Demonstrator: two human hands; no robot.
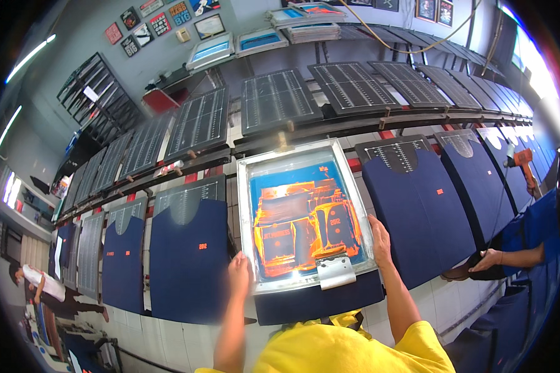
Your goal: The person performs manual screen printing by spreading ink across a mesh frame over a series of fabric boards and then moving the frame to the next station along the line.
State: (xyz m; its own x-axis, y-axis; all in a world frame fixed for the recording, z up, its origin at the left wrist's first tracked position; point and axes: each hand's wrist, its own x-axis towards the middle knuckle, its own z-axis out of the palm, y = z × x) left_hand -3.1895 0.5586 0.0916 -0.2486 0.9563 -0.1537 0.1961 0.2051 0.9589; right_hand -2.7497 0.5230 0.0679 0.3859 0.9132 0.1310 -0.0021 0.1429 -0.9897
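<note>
A silver-edged screen printing frame [244, 205] with blue mesh and smeared orange ink is between my hands. My left hand [239, 273], slightly blurred, grips its left rim near the lower corner. On the right rim, my right hand [380, 240] has its fingers along the side, a little higher up. A metal-handled squeegee [336, 271] with orange ink on its edge rests at the frame's lower right, overhanging the near rim. Beneath the frame, a navy fabric piece [320, 301] shows on a board; whether the frame touches it I cannot tell.
Navy fabric pieces [190, 264] with small orange prints lie on boards either side. Bare dark boards [277, 99] line the far row. At right, another person's hand [488, 260] hangs near an orange heat gun [524, 158]. More screens [261, 40] are stacked at the back.
</note>
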